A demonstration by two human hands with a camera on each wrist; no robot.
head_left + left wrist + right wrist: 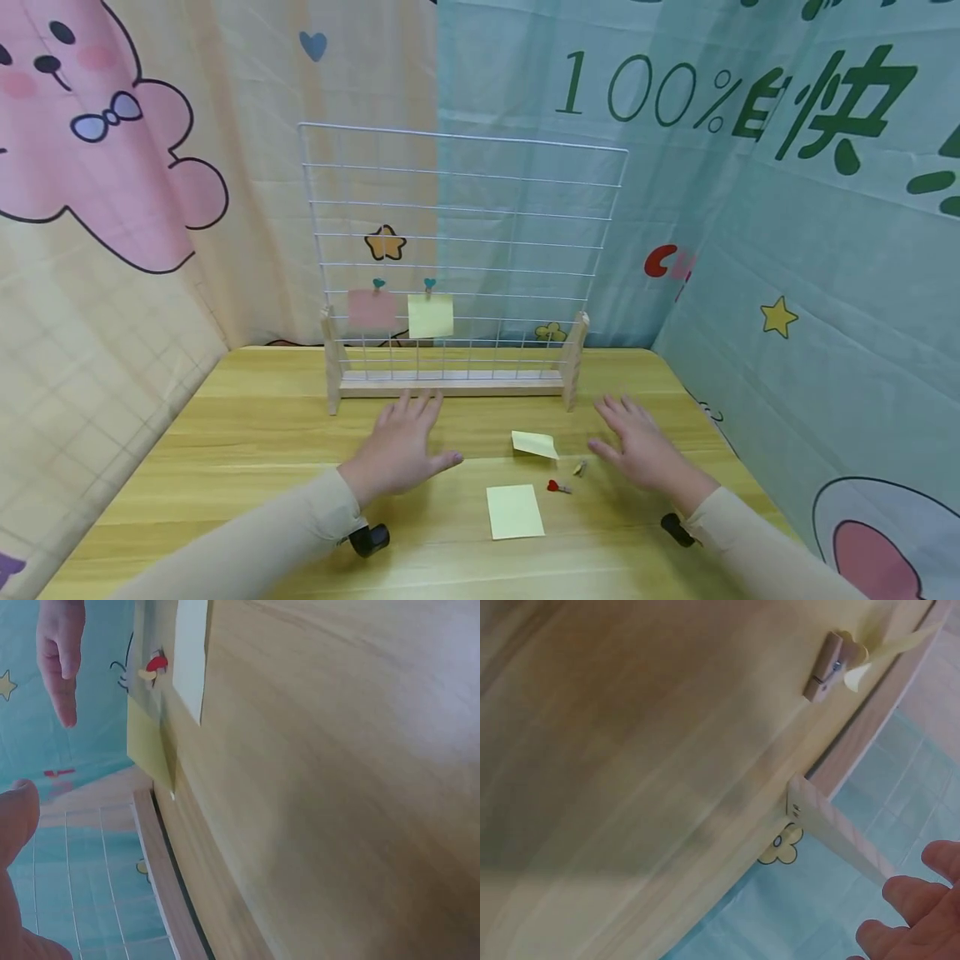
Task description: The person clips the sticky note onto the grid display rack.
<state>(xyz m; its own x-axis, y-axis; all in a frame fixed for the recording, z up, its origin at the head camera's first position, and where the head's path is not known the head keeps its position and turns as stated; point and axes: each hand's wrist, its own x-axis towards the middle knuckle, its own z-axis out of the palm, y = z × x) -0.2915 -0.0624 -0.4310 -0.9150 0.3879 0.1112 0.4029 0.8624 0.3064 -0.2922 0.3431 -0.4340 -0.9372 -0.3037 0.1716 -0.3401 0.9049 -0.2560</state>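
My left hand (397, 450) hovers over the table with fingers spread, just in front of the wire grid rack (457, 387). To the right of the loose notes, my right hand (637, 446) is stretched out likewise, holding nothing. Between the hands lie a curled yellow sticky note (535, 444) and a flat yellow sticky note (515, 512). Beside them are a small clothespin with a red heart (558, 487) and a wooden clothespin with a yellow top (826, 669). On the rack hang a pink note (372, 310) and a yellow note (431, 317), each under a teal-topped clip.
The rack stands on wooden feet (573, 362) at the back of the wood-grain table (247, 450). Printed curtains (750, 250) enclose the table at the back and sides. A black wrist camera (370, 540) sits below the left cuff, another black device (677, 529) at the right.
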